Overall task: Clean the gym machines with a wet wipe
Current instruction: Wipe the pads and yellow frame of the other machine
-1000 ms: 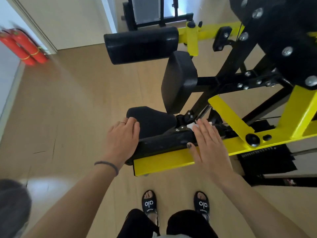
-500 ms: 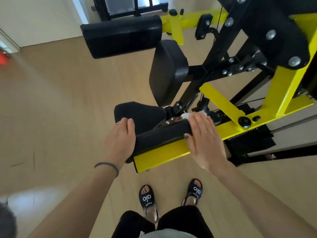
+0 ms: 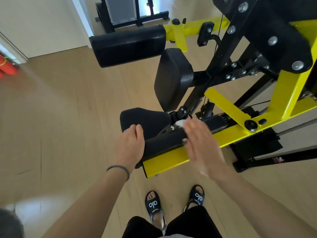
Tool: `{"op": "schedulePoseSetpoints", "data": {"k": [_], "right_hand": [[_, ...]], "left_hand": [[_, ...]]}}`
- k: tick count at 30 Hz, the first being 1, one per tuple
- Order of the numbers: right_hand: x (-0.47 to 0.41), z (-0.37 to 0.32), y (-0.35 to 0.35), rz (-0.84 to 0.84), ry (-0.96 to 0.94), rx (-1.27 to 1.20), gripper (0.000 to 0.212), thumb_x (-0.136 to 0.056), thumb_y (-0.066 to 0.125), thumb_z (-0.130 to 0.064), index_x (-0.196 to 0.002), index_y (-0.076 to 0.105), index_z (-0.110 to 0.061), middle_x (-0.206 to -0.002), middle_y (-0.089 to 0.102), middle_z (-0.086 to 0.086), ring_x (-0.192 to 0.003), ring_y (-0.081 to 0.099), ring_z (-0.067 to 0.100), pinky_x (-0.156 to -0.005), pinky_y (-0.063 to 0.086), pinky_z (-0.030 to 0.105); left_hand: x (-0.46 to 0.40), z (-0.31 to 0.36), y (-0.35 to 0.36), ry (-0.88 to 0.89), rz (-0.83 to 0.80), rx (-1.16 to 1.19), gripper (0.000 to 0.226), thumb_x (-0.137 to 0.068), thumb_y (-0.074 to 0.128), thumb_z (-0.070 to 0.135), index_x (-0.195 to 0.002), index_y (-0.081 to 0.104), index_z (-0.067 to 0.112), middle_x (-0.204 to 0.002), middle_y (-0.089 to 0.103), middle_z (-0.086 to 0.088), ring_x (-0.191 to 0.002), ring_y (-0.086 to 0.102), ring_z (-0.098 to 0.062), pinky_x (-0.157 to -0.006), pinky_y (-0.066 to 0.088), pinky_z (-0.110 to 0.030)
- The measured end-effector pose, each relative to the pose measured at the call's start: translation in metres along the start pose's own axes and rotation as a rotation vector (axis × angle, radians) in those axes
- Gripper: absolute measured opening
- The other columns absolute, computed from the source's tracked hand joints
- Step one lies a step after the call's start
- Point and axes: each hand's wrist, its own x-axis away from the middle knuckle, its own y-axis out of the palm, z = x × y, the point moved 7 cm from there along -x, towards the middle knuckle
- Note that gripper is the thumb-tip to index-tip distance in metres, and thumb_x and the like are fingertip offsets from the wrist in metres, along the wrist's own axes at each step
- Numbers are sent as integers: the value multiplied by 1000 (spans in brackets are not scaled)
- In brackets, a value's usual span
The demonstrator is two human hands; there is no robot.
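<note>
My left hand grips the black pad while my flat right hand presses the wet wipe along it; next, I'd wipe the yellow frame below.

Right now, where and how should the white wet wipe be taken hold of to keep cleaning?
Judging by its pose, pinch the white wet wipe at its exposed far edge, coming from above. Only that edge peeks past the fingertips of the flat right hand, which seems to press the rest onto the black padded seat.
</note>
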Motion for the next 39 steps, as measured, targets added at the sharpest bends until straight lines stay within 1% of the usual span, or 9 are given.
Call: {"op": "schedulePoseSetpoints", "data": {"k": [4, 8, 11, 16, 19, 24, 27, 32, 39], "right_hand": [[3, -5, -6, 75, 165, -110, 59, -109, 17, -42, -155, 33, -10, -162, 34, 8, -154, 19, 22, -127, 14, 42], [15, -97, 12, -14, -171, -153, 62, -109, 11, -43, -159, 24, -9, -167, 20, 8, -156, 8, 19, -126, 17, 45], [14, -72, 10, -37, -290, -83, 59, -109, 8, -42, -159, 21, -14, -167, 19, 5, -156, 7, 17, -127, 11, 41], [10, 40, -2, 12, 30, -51, 62, -108, 7, -43, -157, 30, -12, -163, 32, 7, -155, 17, 20, -127, 13, 39], [11, 24, -4, 50, 81, -137, 61, -107, 13, -43, -158, 28, -11, -165, 27, 7, -156, 11, 19, -127, 9, 40], [26, -80, 10, -34, -237, -171, 59, -109, 14, -42, -161, 13, -15, -169, 6, 2, -156, -5, 14, -127, 7, 41], [25, -68, 9, -37, -301, -109, 58, -109, 11, -43, -160, 19, -18, -168, 11, 0, -156, 0, 12, -126, 5, 38], [21, 4, 5, 38, 79, -117, 59, -108, 7, -44, -158, 22, -18, -166, 18, -2, -156, 4, 11, -127, 3, 34], [26, -139, 24, 50, -3, -183, 58, -109, 8, -37, -158, 28, -14, -166, 23, 1, -155, 14, 15, -123, 16, 42]], "left_hand": [[1, 2, -1, -5, 20, -19, 41, -107, 26, 40, -79, 48, 20, -69, 53, 0, -63, 53, -14, -55, 37, -25], [1, 1, -3, -50, 30, 14, 42, -105, 27, 41, -80, 50, 17, -70, 57, -6, -65, 58, -20, -61, 54, -41], [4, 2, -4, -53, 47, 1, 43, -105, 26, 41, -79, 50, 17, -69, 57, -7, -64, 57, -22, -59, 52, -42], [5, 6, -6, -43, 77, -46, 43, -106, 28, 42, -76, 50, 19, -64, 55, -2, -60, 54, -16, -53, 42, -29], [5, 8, -5, -33, 84, -54, 43, -106, 30, 42, -77, 50, 19, -65, 55, -3, -59, 55, -17, -51, 43, -30], [5, 8, -8, -46, 115, -48, 44, -104, 28, 42, -77, 51, 16, -67, 58, -6, -62, 57, -20, -56, 51, -41], [6, 4, -8, -40, 102, -15, 45, -104, 27, 41, -77, 51, 15, -67, 57, -6, -61, 55, -19, -54, 47, -39], [9, 10, -3, 33, -6, 79, 45, -107, 26, 42, -81, 53, 18, -70, 58, -5, -62, 55, -15, -60, 49, -34], [3, -19, -1, -136, -153, 529, 43, -100, 33, 49, -86, 62, 19, -80, 63, -5, -80, 63, -23, -75, 54, -40]]}}
